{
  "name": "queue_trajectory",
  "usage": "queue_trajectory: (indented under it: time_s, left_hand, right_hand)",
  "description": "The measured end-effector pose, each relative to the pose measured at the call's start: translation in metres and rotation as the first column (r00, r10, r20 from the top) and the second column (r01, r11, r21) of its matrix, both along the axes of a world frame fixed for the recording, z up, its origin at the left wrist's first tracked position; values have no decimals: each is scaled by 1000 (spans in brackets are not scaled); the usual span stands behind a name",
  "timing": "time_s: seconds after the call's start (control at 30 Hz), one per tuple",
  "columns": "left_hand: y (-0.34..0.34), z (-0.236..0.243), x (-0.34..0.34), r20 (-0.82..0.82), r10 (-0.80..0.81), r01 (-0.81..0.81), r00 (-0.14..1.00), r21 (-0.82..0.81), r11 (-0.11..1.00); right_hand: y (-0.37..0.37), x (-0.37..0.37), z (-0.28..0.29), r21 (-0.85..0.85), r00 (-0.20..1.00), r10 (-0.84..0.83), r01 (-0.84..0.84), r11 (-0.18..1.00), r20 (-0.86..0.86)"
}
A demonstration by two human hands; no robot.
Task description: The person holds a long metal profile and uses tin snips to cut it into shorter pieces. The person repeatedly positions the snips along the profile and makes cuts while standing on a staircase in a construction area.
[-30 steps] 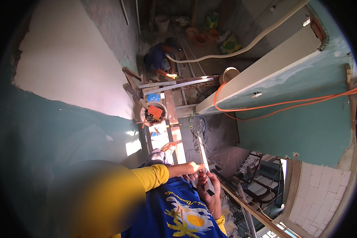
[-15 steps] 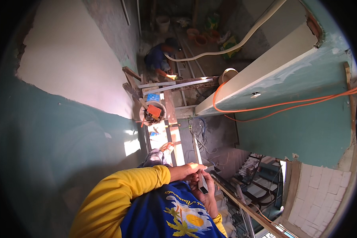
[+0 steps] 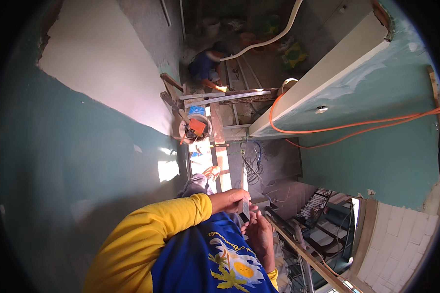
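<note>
A long rectangular hollow metal tube [image 3: 245, 205] points away from my body, its hollow near end just in front of my shirt. My left hand [image 3: 233, 197] is closed around it a little way up from that end. Just to the right of the tube's end is my right hand [image 3: 260, 234], with fingers apart and partly curled. The fingertips are close beside the tube; whether they touch it cannot be made out. Yellow sleeves cover both my arms.
Planks [image 3: 222, 163] run ahead, bearing a bucket of tools [image 3: 200, 137] and a hammer [image 3: 220, 145]. Tangled cables [image 3: 253, 168] lie right of them. A crouching co-worker [image 3: 208, 66] is farther off. An orange cord [image 3: 337, 129] crosses the right wall; a wooden rail [image 3: 303, 251] slopes down at right.
My right hand has loosened from the tube's near end and shifted slightly right, fingers opening. My left hand still grips the tube. The whole view has shifted a little.
</note>
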State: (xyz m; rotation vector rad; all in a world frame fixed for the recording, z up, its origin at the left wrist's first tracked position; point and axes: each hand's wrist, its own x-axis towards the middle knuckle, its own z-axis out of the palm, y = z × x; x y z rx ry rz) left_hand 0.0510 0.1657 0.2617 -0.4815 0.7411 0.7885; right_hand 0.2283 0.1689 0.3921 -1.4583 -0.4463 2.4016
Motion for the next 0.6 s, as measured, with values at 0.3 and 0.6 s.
queue_trajectory:
  time_s: [0.3, 0.6]
  left_hand:
    - [-43, -73, 24, -78, 26, -24, 997, 29, 999]
    - [-54, -81, -5, -102, 223, -237, 969, -156, 959]
  right_hand:
    - [-72, 180, -153, 51, 482, 518, -765, 642, 707]
    - [-67, 170, -221, -8, 419, 663, -842, 540, 621]
